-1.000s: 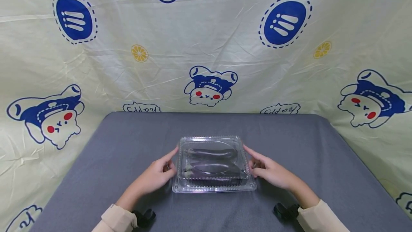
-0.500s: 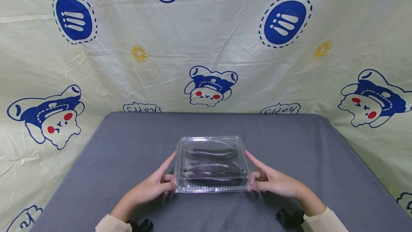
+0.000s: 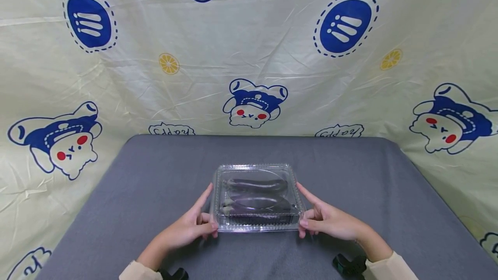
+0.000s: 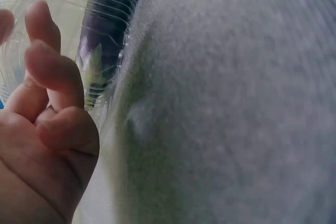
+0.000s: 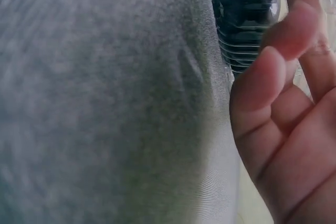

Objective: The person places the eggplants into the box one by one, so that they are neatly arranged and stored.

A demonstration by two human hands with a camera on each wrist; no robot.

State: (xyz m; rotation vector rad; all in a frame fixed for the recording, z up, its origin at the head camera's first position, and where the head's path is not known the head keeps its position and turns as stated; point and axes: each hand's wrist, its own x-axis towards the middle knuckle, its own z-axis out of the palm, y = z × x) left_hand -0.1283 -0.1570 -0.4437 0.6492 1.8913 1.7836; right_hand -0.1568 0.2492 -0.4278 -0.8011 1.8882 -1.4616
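A clear plastic clamshell box [image 3: 256, 229] lies on the grey cloth, its lid down. At least two long dark purple eggplants [image 3: 256, 186] show through the lid. At the near left corner, my left hand [image 3: 184, 229] pinches the rim with thumb and curled fingers, its index finger stretched along the side. My right hand [image 3: 336, 220] does the same at the near right corner. The left wrist view shows an eggplant's pale stem end [image 4: 94, 64] behind the ribbed wall, beside curled fingers. In the right wrist view, a dark rounded eggplant end [image 5: 247, 6] is partly hidden by the fingers.
Grey cloth [image 3: 163, 163] covers the table around the box. Behind it hangs a pale curtain [image 3: 272, 55] with blue cartoon prints. Dark wrist devices [image 3: 350, 266] sit at both cuffs, just above the tabletop.
Both hands have slid nearer along the box's sides to its front corners, and the thumbs have come onto those corners. The box has stayed in place with its lid down.
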